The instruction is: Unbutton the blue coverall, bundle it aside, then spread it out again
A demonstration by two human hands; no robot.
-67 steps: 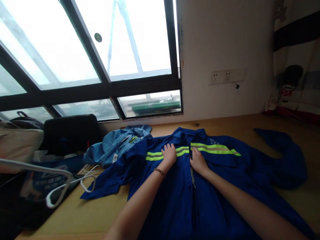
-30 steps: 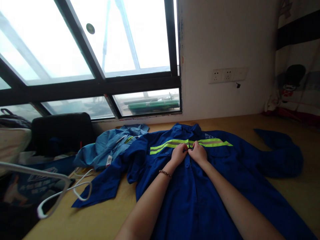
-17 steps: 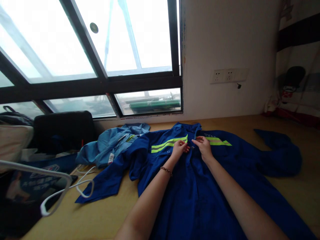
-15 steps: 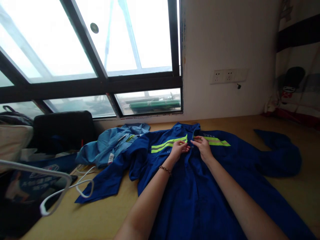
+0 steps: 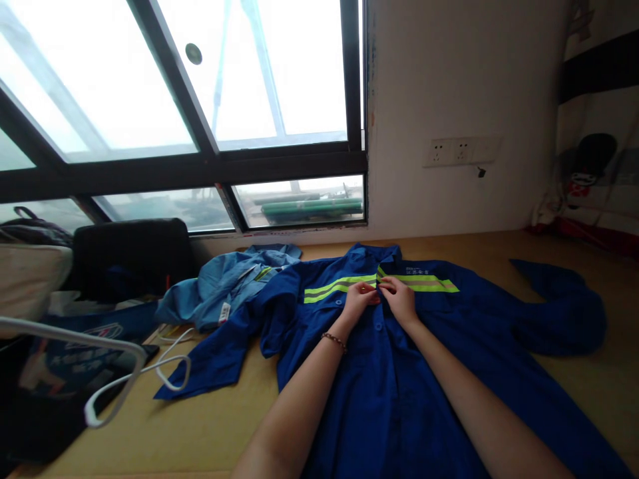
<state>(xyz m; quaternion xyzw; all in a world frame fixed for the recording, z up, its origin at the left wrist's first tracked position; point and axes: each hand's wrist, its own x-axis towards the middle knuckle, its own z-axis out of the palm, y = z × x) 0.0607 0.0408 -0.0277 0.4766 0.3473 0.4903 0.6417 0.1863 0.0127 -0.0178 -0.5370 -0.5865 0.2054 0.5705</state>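
Observation:
A dark blue work shirt (image 5: 394, 392) with yellow-green reflective stripes lies spread front-up on the wooden table (image 5: 200, 432). Both hands meet at its front placket, just below the collar. My left hand (image 5: 358, 299), a bead bracelet on its wrist, pinches the left edge of the placket. My right hand (image 5: 399, 298) pinches the right edge against it. The fingertips of both hands touch at the stripe line. What sits between the fingers is too small to make out.
A crumpled light blue garment (image 5: 224, 289) lies at the shirt's left shoulder. A white hanger (image 5: 124, 382) sits at the left table edge over dark bags. A black case (image 5: 130, 256) stands under the window. Wall sockets (image 5: 456, 152) are behind.
My hands went from lying flat on the chest stripes to pinching the placket. They parted briefly at the collar and have come together again at the stripe line.

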